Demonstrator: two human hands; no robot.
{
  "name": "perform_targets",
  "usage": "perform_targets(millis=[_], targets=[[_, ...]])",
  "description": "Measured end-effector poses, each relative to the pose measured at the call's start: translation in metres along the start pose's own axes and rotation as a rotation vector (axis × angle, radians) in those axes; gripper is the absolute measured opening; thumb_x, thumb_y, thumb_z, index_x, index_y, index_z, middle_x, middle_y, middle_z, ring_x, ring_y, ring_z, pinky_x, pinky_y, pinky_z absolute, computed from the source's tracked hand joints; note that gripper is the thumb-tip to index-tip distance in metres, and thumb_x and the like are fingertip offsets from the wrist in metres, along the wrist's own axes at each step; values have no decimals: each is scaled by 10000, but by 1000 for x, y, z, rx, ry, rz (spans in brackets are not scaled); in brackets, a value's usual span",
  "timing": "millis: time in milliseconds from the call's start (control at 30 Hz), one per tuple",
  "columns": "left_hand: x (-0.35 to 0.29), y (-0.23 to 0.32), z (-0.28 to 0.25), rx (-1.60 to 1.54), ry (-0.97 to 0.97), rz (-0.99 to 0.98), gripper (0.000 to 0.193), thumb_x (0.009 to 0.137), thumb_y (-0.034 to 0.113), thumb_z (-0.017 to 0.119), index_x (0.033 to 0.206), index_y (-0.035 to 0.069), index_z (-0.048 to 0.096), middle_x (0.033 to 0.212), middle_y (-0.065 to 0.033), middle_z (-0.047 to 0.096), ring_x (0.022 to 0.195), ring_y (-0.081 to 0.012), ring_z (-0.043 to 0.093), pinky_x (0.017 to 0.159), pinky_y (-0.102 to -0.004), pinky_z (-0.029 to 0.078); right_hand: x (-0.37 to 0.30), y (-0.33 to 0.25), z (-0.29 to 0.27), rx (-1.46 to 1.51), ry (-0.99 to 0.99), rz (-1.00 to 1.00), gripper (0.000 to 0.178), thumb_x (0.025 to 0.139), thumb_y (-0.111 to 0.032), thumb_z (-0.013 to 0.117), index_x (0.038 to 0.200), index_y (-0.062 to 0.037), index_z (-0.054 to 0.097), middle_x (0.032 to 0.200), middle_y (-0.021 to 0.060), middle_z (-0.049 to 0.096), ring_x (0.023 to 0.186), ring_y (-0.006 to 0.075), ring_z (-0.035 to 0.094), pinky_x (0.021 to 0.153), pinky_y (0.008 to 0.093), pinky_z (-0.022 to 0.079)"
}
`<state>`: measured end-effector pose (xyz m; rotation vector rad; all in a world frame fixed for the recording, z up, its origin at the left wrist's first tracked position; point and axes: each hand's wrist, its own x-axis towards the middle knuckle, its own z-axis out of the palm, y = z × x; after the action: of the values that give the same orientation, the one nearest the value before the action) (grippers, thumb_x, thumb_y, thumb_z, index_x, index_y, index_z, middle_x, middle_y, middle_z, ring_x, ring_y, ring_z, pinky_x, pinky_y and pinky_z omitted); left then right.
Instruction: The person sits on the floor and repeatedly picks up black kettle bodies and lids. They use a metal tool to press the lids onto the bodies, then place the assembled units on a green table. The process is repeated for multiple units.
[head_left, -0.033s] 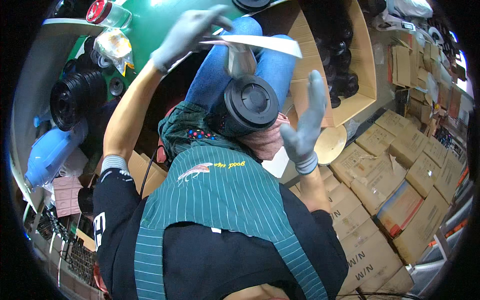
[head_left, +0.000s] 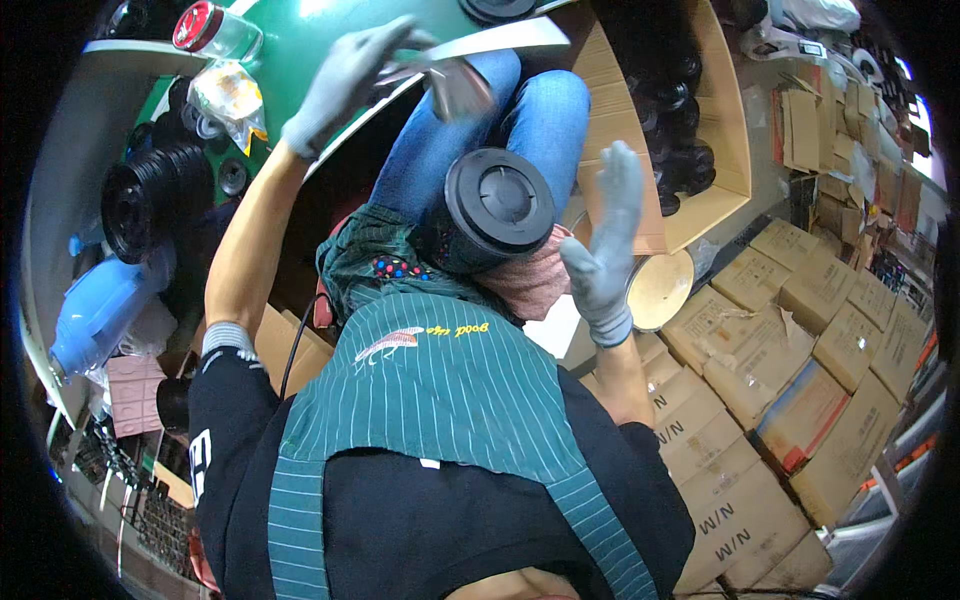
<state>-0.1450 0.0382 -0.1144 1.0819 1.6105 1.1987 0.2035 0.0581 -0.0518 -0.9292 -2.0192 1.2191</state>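
My left hand (head_left: 350, 88), in a grey glove, is raised at the green table's edge, its fingers closed on a long white strip (head_left: 510, 38). Beside the strip, a shiny grey piece (head_left: 462, 90) hangs below the fingers; motion blurs it, and its kind is unclear. A black round plastic piece with a ringed top (head_left: 500, 205) rests on my lap, tilted toward me. To its right my right hand (head_left: 607, 245), also gloved, is held up with the fingers stretched out. It touches nothing.
The green table (head_left: 310, 40) carries a red-lidded jar (head_left: 215, 30), a plastic bag (head_left: 230, 95) and stacked black discs (head_left: 150, 200). An open carton (head_left: 735, 130) of black parts stands at the far right. Brown boxes (head_left: 740, 340) cover the floor there; a round stool (head_left: 660, 288) stands nearby.
My left hand has shifted a little left, carrying the white strip and the grey piece left and upward. The right hand and the black piece have barely moved.
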Motion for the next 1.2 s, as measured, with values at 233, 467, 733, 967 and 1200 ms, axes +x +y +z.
perform_targets(millis=[233,467,733,967,1200], targets=[[-42,-99,-38,462,561,-62,496,998,455,713,1374,131,715,1053,-147,810,946,-276,777,830,-401,592,-38,42,35,-134,-184,137,1225,728,-468,963,1682,-57,314,1763,259,211,1586,416,344,1277,468,336],[-49,-73,-29,835,500,-246,669,994,380,716,1509,-11,549,1269,-289,710,1170,-434,699,1000,-507,552,-18,7,34,-118,-61,143,862,690,-187,995,1463,-35,643,1637,187,502,1486,306,511,1247,429,399],[-124,-29,-17,694,92,872,708,743,464,928,1333,196,642,1594,-275,416,1448,-537,448,1177,-656,404,56,26,23,988,167,369,564,1117,-332,605,1528,49,540,1506,98,609,1355,201,593,1203,378,448],[-36,13,-36,594,466,723,708,656,171,1000,1256,124,628,1530,-294,525,1376,-492,574,1163,-526,480,123,82,80,1146,-194,569,813,1119,-680,249,1649,-81,391,1559,215,546,1422,352,556,1226,521,411],[145,26,-108,802,634,474,658,613,105,973,1211,137,701,1491,-243,570,1390,-456,545,1188,-515,436,97,129,44,1632,-460,582,827,1105,-661,326,1699,-87,298,1662,275,426,1529,450,427,1291,654,270]])
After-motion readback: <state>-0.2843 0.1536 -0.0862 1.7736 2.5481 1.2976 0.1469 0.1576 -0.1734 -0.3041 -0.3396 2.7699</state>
